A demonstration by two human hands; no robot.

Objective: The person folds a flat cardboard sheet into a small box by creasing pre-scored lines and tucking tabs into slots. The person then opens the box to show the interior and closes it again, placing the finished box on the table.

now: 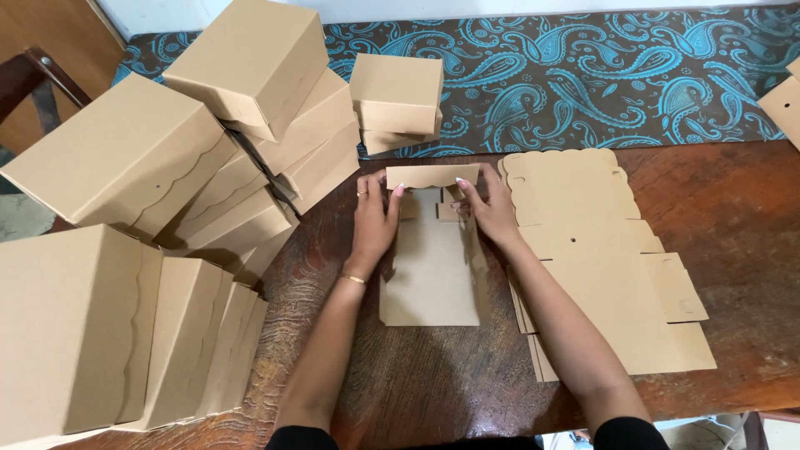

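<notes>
A flat brown cardboard box blank (433,267) lies on the wooden table (733,217) in front of me, its far flap (432,175) with a scalloped edge folded upright. My left hand (372,218) grips the left end of that flap and the side tab beneath it. My right hand (487,208) holds the right end, fingers pressing a small inner tab. Both hands rest on the blank.
A stack of unfolded blanks (600,258) lies to the right. Several assembled cardboard boxes (125,158) are piled at the left and a pair (397,100) stands at the back. A blue paisley cloth (583,75) covers the far surface. A wooden chair (33,75) is at far left.
</notes>
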